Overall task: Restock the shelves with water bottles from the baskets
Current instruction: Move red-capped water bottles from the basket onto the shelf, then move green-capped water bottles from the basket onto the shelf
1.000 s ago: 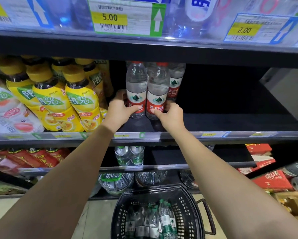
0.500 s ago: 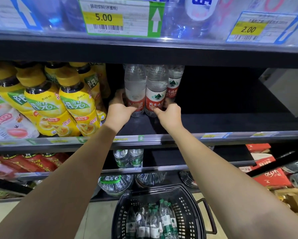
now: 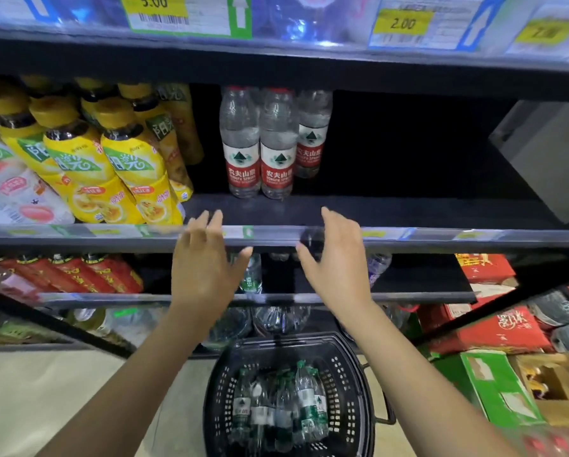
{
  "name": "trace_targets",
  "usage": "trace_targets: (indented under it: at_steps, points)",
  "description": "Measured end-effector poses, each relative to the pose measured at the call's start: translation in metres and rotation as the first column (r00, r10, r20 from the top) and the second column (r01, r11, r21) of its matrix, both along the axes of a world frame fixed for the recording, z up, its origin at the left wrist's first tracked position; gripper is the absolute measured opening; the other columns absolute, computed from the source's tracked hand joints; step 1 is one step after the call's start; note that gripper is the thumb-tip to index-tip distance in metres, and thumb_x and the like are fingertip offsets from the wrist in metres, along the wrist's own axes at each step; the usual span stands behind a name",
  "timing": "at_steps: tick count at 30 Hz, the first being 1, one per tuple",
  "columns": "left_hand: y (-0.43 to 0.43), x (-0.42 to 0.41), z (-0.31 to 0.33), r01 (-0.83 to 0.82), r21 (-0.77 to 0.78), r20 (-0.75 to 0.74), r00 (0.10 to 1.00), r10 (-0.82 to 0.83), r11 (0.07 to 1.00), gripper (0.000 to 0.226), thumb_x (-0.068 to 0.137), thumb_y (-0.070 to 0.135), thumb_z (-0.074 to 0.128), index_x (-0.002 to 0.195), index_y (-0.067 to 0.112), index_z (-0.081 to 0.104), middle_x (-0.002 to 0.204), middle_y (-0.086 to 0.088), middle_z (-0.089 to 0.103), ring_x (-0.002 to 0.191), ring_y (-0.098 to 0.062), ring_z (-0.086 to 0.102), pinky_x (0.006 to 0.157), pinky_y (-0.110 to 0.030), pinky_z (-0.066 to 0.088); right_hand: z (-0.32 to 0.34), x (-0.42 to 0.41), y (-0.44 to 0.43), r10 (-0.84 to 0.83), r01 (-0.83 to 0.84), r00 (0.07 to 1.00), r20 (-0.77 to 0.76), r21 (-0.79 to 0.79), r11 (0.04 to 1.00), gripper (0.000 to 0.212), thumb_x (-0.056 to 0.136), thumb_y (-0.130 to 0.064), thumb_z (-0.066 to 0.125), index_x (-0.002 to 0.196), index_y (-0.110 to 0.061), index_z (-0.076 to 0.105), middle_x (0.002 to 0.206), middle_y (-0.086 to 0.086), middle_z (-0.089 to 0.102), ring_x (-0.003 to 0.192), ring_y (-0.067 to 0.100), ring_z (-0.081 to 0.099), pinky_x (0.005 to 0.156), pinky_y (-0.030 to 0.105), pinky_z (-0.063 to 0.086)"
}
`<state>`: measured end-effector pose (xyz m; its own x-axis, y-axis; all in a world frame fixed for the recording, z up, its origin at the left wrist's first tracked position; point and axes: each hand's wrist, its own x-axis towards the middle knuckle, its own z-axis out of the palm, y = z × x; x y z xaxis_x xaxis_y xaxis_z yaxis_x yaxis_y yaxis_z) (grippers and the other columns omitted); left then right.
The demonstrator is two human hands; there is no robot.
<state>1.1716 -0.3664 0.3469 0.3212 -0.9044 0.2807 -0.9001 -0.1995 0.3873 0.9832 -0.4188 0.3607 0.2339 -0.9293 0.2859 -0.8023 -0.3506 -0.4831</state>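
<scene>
Both arms reach forward from the bottom of the view, palms down. The left hand (image 3: 207,262) has its fingers spread and straight, thumb out to the right, and grips nothing. Its fingertips lie over the front rail of the middle shelf (image 3: 392,211). The right hand (image 3: 336,258) is likewise apart and empty, its fingers loosely extended across the same rail and its thumb pointing left.

Three red-labelled water bottles (image 3: 278,156) stand upright on that shelf. Two are side by side and touching at the front, and the third is behind them to the right. They are above and beyond both hands, roughly between them, and neither hand touches them.

Below, between the forearms, a black basket (image 3: 342,384) sits on the floor. It holds green-capped water bottles (image 3: 306,400) packed close together; there are several, but the exact count cannot be told.

Yellow drink bottles (image 3: 128,169) crowd the shelf just left of the water. Two readable price tags (image 3: 158,4) hang on the rail above, one marked 5.00 and the other 2.00. Red cartons (image 3: 494,328) are stacked at the lower right.
</scene>
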Motion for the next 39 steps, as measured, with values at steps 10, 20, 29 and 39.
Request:
trace_targets:
  at_steps: [10, 20, 29, 39]
  points:
    - [0.139, -0.115, -0.112, -0.115, 0.464, 0.188, 0.982, 0.029, 0.878, 0.088, 0.074, 0.062, 0.068, 0.138, 0.004, 0.049, 0.14, -0.028, 0.047, 0.129, -0.046, 0.045, 0.102, -0.058, 0.04, -0.115, -0.141, 0.098, 0.173, 0.018, 0.89, -0.421, 0.413, 0.91, 0.086, 0.087, -0.061, 0.051, 0.146, -0.003, 0.03, 0.138, 0.015, 0.047, 0.128, 0.034, 0.041, 0.108, 0.04, 0.033]
    - [0.213, -0.171, -0.258, -0.081, 0.846, -0.034, 0.978, 0.206, 0.527, 0.102, 0.08, 0.08, 0.037, 0.154, 0.015, 0.009, 0.158, -0.017, 0.019, 0.145, -0.033, 0.016, 0.116, -0.045, 0.021, -0.269, -0.196, 0.172, 0.127, 0.183, 0.95, -0.285, 0.839, 0.512, 0.071, 0.077, -0.063, 0.062, 0.125, -0.012, 0.052, 0.116, 0.008, 0.062, 0.114, 0.033, 0.053, 0.09, 0.038, 0.048]
    - [0.203, -0.157, -0.419, -0.028, 0.903, -0.069, 0.975, 0.21, 0.429, 0.104, 0.08, 0.076, 0.046, 0.153, 0.012, 0.008, 0.157, -0.02, 0.019, 0.145, -0.035, 0.017, 0.118, -0.046, 0.019, -0.42, -0.17, 0.174, 0.176, 0.223, 0.931, -0.32, 0.881, 0.417, 0.06, 0.089, -0.041, 0.064, 0.128, 0.002, 0.052, 0.121, 0.019, 0.058, 0.115, 0.035, 0.052, 0.091, 0.036, 0.042]
    - [0.149, -0.149, -0.63, 0.059, 0.907, -0.179, 0.95, 0.255, 0.417, 0.111, 0.074, 0.077, 0.055, 0.152, 0.014, 0.007, 0.153, -0.019, 0.026, 0.139, -0.037, 0.03, 0.108, -0.05, 0.036, -0.645, -0.127, 0.136, 0.116, 0.217, 0.947, -0.3, 0.863, 0.457, 0.078, 0.083, -0.06, 0.059, 0.136, -0.005, 0.044, 0.118, 0.014, 0.063, 0.111, 0.029, 0.059, 0.086, 0.03, 0.05]
